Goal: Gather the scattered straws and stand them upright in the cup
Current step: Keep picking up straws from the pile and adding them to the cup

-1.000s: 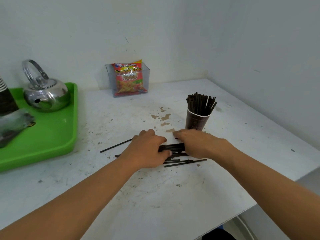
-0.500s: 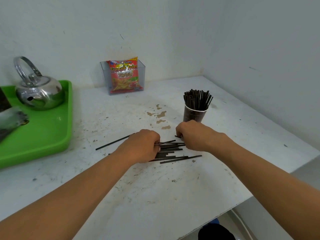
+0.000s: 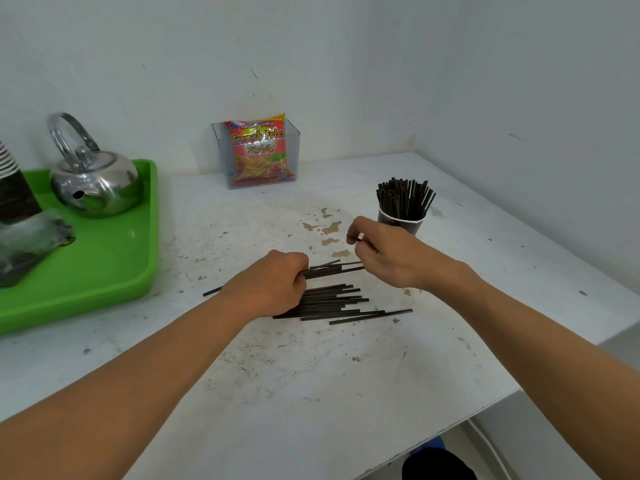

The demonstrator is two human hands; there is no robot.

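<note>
A dark paper cup (image 3: 405, 224) stands at the back right of the white table (image 3: 311, 375), packed with upright black straws (image 3: 405, 197). Several loose black straws (image 3: 332, 303) lie in a flat pile at mid-table, and one straw end (image 3: 211, 292) pokes out to the left. My left hand (image 3: 273, 285) grips a small bundle of straws (image 3: 332, 270) just above the pile, their free ends pointing right. My right hand (image 3: 388, 254) hovers in front of the cup with fingers curled, pinching a short dark straw end (image 3: 358, 239).
A green tray (image 3: 104, 271) at the left carries a steel kettle (image 3: 93, 188) and a stack of cups (image 3: 10, 188). A clear box with a snack packet (image 3: 259, 154) stands against the back wall. The table's edge runs diagonally at the front right.
My right hand has lifted off the pile and drawn up toward the cup. My left hand has closed round a few straws and raised them slightly off the pile.
</note>
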